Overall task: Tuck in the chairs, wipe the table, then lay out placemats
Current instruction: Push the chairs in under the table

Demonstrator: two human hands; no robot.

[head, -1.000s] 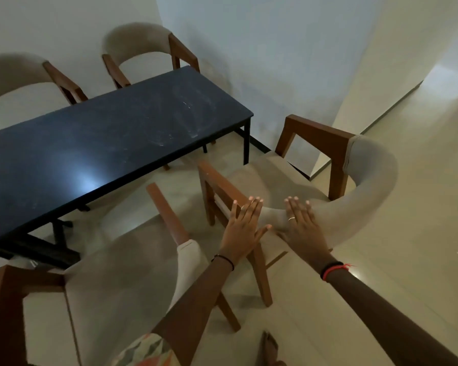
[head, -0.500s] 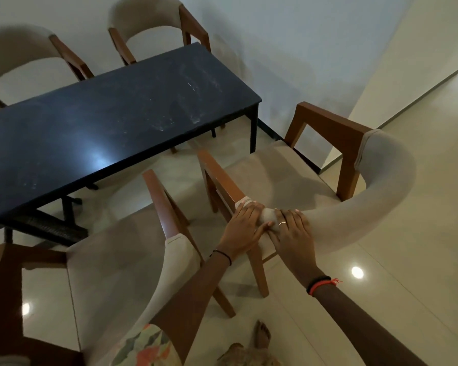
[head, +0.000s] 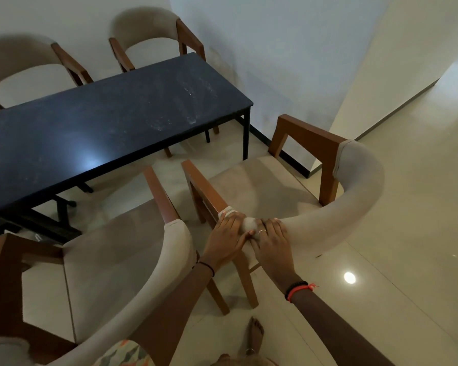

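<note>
Both hands rest side by side on the padded back of a chair (head: 296, 186) that stands well out from the table (head: 111, 120), angled toward its corner. The left hand (head: 226, 233) curls over the near end of the curved backrest where the fabric meets the wooden arm; the right hand (head: 271, 240) lies just beside it, fingers spread and pressing on the cushion. The tucking-in step appears to be in hand, with this chair first. A push forward and a slight turn seem called for, to square the seat with the table edge and slide it under.

A second chair (head: 111, 262) stands out at left (its turn comes later); two far chairs (head: 143, 30) already sit close against the table. Each has a brown timber frame with a beige cloth seat and a rounded, wraparound back. The tabletop is dark, flat and smeared with pale streaks, unwiped. No cloth or placemats are in sight. The floor (head: 407, 233) is glossy tile.
</note>
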